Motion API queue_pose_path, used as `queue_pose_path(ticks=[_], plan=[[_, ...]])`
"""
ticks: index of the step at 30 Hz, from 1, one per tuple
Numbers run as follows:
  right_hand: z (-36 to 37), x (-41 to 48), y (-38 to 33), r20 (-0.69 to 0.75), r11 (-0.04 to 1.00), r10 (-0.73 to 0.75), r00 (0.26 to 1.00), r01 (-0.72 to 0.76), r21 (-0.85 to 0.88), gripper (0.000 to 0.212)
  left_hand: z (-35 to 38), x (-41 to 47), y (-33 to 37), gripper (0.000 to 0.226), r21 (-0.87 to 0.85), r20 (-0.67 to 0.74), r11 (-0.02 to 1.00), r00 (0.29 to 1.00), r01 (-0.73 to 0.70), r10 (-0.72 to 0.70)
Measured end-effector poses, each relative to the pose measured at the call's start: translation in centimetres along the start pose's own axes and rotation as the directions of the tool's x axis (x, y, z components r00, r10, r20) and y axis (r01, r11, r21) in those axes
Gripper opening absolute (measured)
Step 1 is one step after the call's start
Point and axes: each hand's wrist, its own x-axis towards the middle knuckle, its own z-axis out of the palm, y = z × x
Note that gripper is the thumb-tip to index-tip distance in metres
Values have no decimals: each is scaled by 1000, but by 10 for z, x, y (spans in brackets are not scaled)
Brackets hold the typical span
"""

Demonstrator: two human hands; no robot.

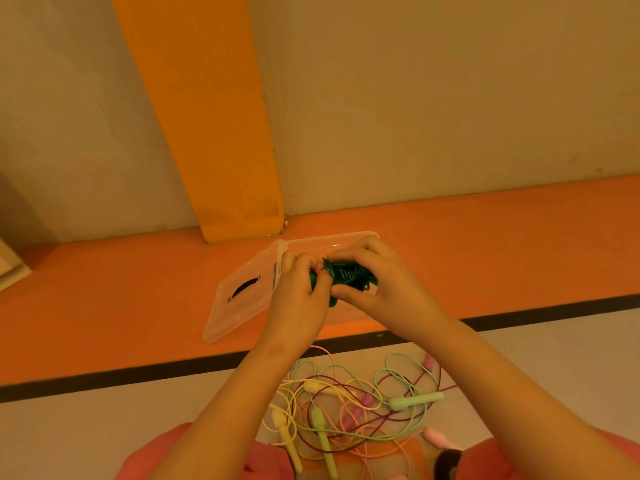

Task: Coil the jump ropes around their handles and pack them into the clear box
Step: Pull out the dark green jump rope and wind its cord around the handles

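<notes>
L hand [304, 284] & R hand [375, 271], grip clamped on green rope [349, 275] by clear box [239, 313]; if 1 slackens, coil prob. unwinds.

In our grip we see a dark green coiled jump rope [348, 276], one solid shade across cord and handle. Just beyond and left of the grip lies the clear colourless plastic box [242, 299], bearing a dark curved mark. Under it runs a plain orange floor band [121, 306], edged nearer us by a black stripe [104, 379]. Below the grip, the tangle of pastel jump ropes [346, 400] mixes mint green, pale yellow, pink and maroon.
</notes>
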Motion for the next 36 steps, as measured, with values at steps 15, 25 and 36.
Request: queue_pose_path(ticks=[15,25,36], plan=[[-8,12,17,-259,984,35,965,11,177,37,-4,4,19,25,-792,245,527,951,308,-189],[-13,19,19,-131,741,329,935,-169,650,27,-1,-4,26,29,-889,347,267,927,373,-140],[2,16,17,249,262,427,869,-382,886,77,-1,3,24,26,-917,317,171,917,361,-242]])
